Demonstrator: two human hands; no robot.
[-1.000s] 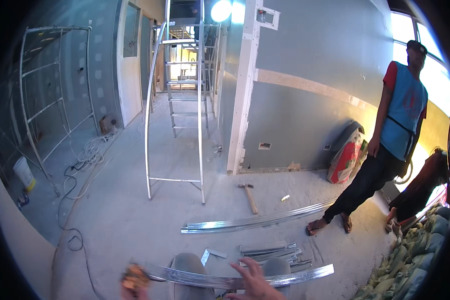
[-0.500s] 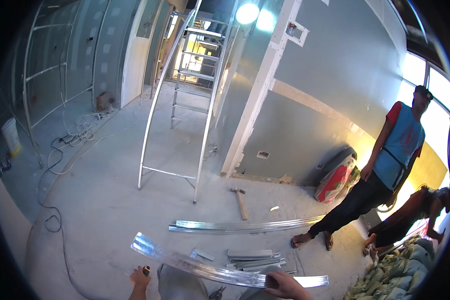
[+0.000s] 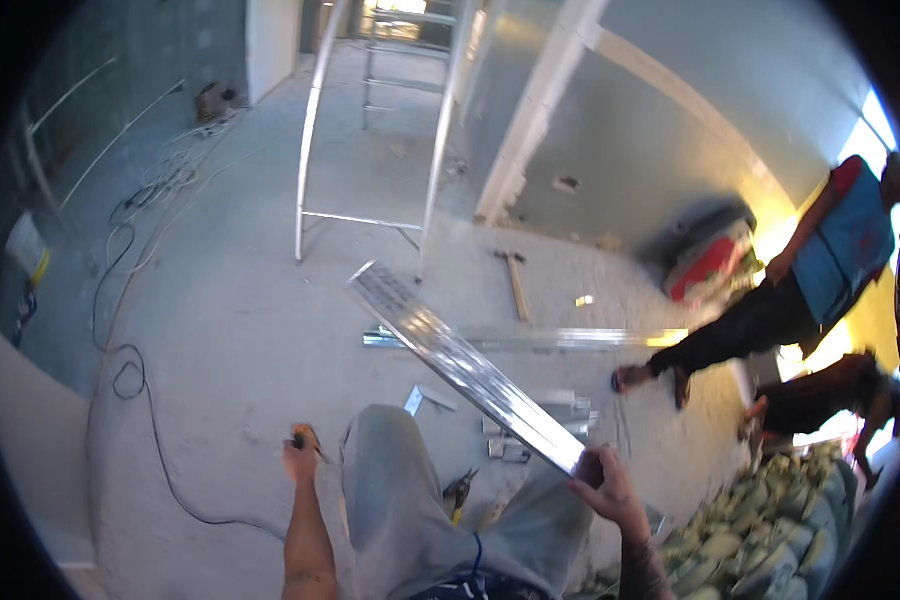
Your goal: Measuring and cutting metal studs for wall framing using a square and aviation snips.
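My right hand (image 3: 608, 482) is closed on the near end of a long, shiny metal channel (image 3: 460, 360). The channel slants up and leftward, away from me, over the floor. My left hand (image 3: 298, 462), out to the left of my knee, is closed around a small orange-and-black tool (image 3: 306, 438) whose exact kind is unclear. Between my legs lie snips (image 3: 458, 488) with a yellow handle. Short metal profile pieces (image 3: 506, 450) are partly hidden behind the held channel, and a small bent metal piece (image 3: 414, 401) lies left of it.
Long metal profiles (image 3: 610, 338) lie across the floor beyond, with a hammer (image 3: 516, 285) behind them. A stepladder (image 3: 308, 160) stands farther off. Two people are at the right, one standing (image 3: 810, 290), one bending, near stacked greenish bundles (image 3: 770, 540). A dark cable (image 3: 160, 480) runs along the left.
The view has tilted downward. The channel, earlier nearly level over my knees, now slants more steeply, its far end swung away. My right hand now grips right at its near end.
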